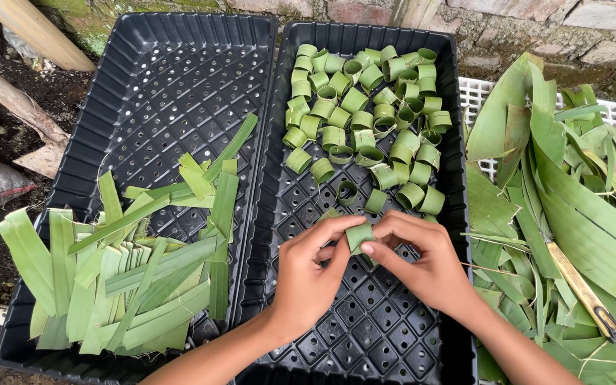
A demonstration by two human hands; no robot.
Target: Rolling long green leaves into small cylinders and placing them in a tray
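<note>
Both hands low centre over the right black tray, meeting on one leaf ring. Left hand with thumb and forefinger pinched narrow on the ring's left side, other fingers curled under. Right hand likewise pinched, thumb under and forefinger over the ring's right edge. Leaf ring: short strip of green leaf bent round into a small band, matte, lengthwise ribbing just visible, lower corner pointed where the strip end sticks out. Held just above the tray floor, not resting on it, near the front of the pile. Band's flat face toward the camera; opening not visible, so ring axis can't be told for certain; strip's long run roughly left to right between the two pinches. Finished rings heaped in the far half of the same tray, many dozen, mostly standing on edge with openings up, a few tipped over. Left black tray alongside, touching the right one, holding cut leaf strips in its near half, laid mostly lengthwise, some crossed diagonally. Loose long leaves stacked right of the trays over a white crate, with a wood-handled knife lying on top, handle toward the camera.
</note>
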